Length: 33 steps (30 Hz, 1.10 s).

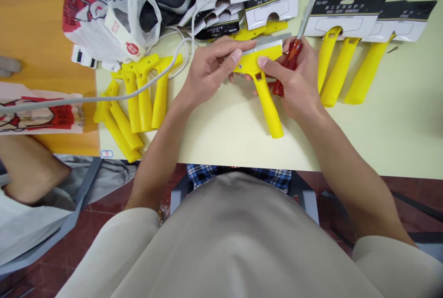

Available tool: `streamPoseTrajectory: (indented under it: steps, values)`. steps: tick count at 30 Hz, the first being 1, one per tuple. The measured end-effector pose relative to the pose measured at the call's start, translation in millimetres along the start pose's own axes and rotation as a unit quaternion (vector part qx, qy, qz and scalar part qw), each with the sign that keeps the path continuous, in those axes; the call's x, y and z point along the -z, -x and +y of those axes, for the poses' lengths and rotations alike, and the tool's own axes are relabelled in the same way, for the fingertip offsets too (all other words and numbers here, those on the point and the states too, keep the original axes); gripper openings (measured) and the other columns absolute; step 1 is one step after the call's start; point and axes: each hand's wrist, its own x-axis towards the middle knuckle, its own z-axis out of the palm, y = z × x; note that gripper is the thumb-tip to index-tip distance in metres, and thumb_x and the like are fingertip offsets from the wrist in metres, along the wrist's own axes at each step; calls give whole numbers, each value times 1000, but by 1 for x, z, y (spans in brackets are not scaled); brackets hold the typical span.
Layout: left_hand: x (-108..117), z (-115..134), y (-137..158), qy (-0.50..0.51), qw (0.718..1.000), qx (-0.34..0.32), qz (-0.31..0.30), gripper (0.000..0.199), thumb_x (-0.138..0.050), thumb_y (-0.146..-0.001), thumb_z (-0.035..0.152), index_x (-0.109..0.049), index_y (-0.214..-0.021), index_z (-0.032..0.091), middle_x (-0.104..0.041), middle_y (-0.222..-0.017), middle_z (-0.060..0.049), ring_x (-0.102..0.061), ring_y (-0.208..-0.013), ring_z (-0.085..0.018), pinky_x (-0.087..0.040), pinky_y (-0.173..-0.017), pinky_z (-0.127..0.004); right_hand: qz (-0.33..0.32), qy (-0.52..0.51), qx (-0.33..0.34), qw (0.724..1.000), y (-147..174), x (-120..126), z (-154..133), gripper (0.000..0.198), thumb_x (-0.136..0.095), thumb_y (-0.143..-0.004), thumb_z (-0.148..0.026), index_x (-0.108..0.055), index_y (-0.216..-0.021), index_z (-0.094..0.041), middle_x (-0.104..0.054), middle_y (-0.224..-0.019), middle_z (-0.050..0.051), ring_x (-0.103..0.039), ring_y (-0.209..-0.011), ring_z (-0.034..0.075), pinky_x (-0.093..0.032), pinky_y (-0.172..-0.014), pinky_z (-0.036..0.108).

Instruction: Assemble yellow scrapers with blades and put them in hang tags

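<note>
A yellow scraper (pixel 268 104) with a metal blade along its head is held above the table, its handle pointing down toward me. My left hand (pixel 211 69) pinches the left end of the head between thumb and fingers. The thumb of my right hand (pixel 302 79) presses on the right part of the same head. Tucked in that right hand as well is a screwdriver (pixel 292 56) with a clear red handle, its long shaft pointing up and away. The fingers behind the scraper are partly hidden.
Several yellow scraper handles (pixel 145 95) lie at the left. Carded scrapers (pixel 341 67) lie at the right, with more black-and-white cards (pixel 272 0) at the back. A white cable (pixel 138 89) crosses the left side near a plastic bag (pixel 86 21). Another person's arm (pixel 31 169) is at far left.
</note>
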Motion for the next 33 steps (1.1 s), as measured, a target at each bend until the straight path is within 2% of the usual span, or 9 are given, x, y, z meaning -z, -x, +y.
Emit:
streamPoseTrajectory:
  steps: [2, 5, 9, 11, 14, 19, 26, 29, 33]
  values:
    - [-5, 0, -1, 5, 999, -3, 46, 35, -73, -102, 71, -88, -125, 49, -80, -104, -4, -69, -66, -20, -51, -45, -35, 8, -7, 10, 1000, 1, 0, -3, 75, -95, -74, -54, -38, -114, -25, -62, -94, -4, -76, -89, 18, -66, -64, 35]
    - [-10, 3, 3, -22, 995, -1, 97, 29, -73, -107, 65, -86, -124, 45, -81, -107, 0, -72, -74, -17, -56, -56, -35, -2, -3, 19, 1000, 3, 2, -7, 75, -95, -75, -52, -36, -114, -24, -62, -96, -4, -76, -93, 19, -66, -66, 35]
    - [-7, 1, 7, -64, 994, -38, 83, 26, -71, -113, 56, -82, -127, 38, -81, -106, 5, -69, -84, -12, -59, -74, -32, -26, -9, 16, 1000, 4, 4, -10, 79, -97, -74, -50, -34, -113, -23, -62, -96, -2, -76, -93, 18, -65, -68, 34]
    - [-2, -2, 5, -61, 992, -44, 98, 27, -76, -108, 62, -84, -121, 39, -81, -100, 5, -69, -78, -14, -57, -68, -34, -28, -13, 28, 999, 3, 4, -8, 79, -97, -74, -54, -36, -113, -23, -59, -91, -2, -75, -91, 18, -62, -65, 32]
    - [1, -3, 1, -49, 990, -3, 134, 30, -87, -96, 69, -88, -110, 42, -81, -91, 3, -70, -69, -18, -56, -59, -38, -28, -14, 40, 999, 0, 5, -2, 79, -95, -76, -62, -38, -114, -23, -56, -87, -1, -74, -88, 17, -56, -60, 28]
    - [-3, -1, -1, -44, 987, 6, 151, 26, -87, -97, 66, -88, -107, 42, -81, -90, 3, -68, -70, -18, -59, -62, -40, -28, -25, 29, 999, -4, 6, 0, 80, -97, -74, -57, -36, -114, -23, -54, -88, -1, -73, -85, 16, -58, -61, 29]
    - [14, -6, -2, -90, 993, 51, 65, 64, -76, -91, 89, -71, -127, 37, -78, -95, -2, -69, -82, -22, -58, -75, -45, 11, -28, 43, 999, -3, 8, -11, 78, -97, -73, -54, -37, -113, -24, -54, -87, 0, -72, -84, 17, -50, -57, 29]
    - [22, 8, -1, -173, 984, 41, 22, 58, -80, -90, 86, -70, -107, 32, -78, -92, -3, -67, -79, -21, -56, -71, -43, 60, -37, 73, 995, -4, 12, -16, 73, -94, -77, -51, -37, -114, -25, -57, -91, -1, -71, -85, 16, -43, -56, 27]
    - [27, 22, 2, -249, 968, 16, -42, 36, -83, -93, 65, -73, -92, 30, -78, -92, -5, -65, -80, -24, -51, -70, -46, 107, -57, 103, 987, -10, 18, -18, 72, -92, -78, -47, -34, -114, -23, -61, -104, -1, -69, -83, 12, -40, -56, 25]
